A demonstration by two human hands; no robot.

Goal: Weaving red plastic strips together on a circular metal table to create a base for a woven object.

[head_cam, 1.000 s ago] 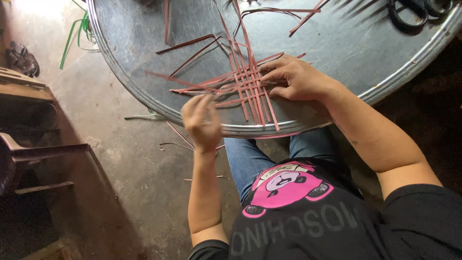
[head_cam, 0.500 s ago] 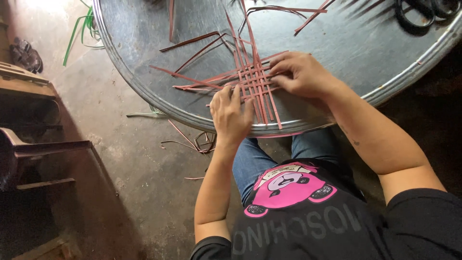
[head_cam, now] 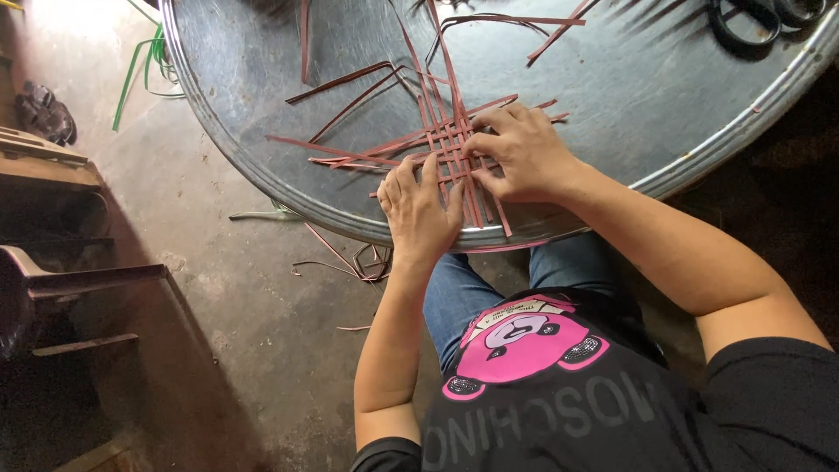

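Black scissors point(head_cam: 759, 19), green strips point(head_cam: 140, 65), sandals point(head_cam: 45, 112)

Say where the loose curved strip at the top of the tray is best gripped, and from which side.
Probably at its straight free end, coming from the right. The curved strip lies flat on the metal tray, clear of the woven mat and of both hands: left hand, right hand. Its other end bends down toward the mat, where crossing strips crowd it.

The top edge cuts off the big round grey metal table point(head_cam: 262, 96) and the black scissors point(head_cam: 752, 22). The right hand point(head_cam: 524, 153) hides part of the woven red-brown flat strips point(head_cam: 450, 144). Its fingertips cannot be seen.
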